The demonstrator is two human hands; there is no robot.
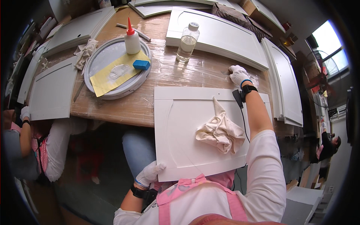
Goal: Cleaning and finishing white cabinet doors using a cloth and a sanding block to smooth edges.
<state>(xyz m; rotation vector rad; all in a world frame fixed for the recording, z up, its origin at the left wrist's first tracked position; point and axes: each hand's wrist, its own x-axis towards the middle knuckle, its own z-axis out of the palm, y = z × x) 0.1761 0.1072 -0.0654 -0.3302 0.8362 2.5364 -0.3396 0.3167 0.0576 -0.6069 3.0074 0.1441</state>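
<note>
1. Head view looks down on a white cabinet door panel; its far part lies on the counter and its near part hangs past the counter's near edge toward the person's lap.
2. The left hand, in a white glove, has its grip closed on the panel's near-left corner, fingers curled over the edge.
3. The right hand, also gloved, is reached out past the panel's far-right corner and rests on the plastic-wrapped counter top; whether its grip holds anything cannot be told.
4. A crumpled cream cloth lies on the panel's right half, clear of both hands.
5. Beyond the panel's far edge runs a bare strip of counter, and past it stands a clear bottle with a white cap.
6. To the far left sits a round grey tray carrying a yellow sheet, a blue block and a white glue bottle with a red tip; a rag hangs at its left rim.
7. More white panels ring the counter at the far, left and right edges, so free surface is narrow around the work.
8. Another person's gloved hand is at the left edge, well apart from the panel.
</note>
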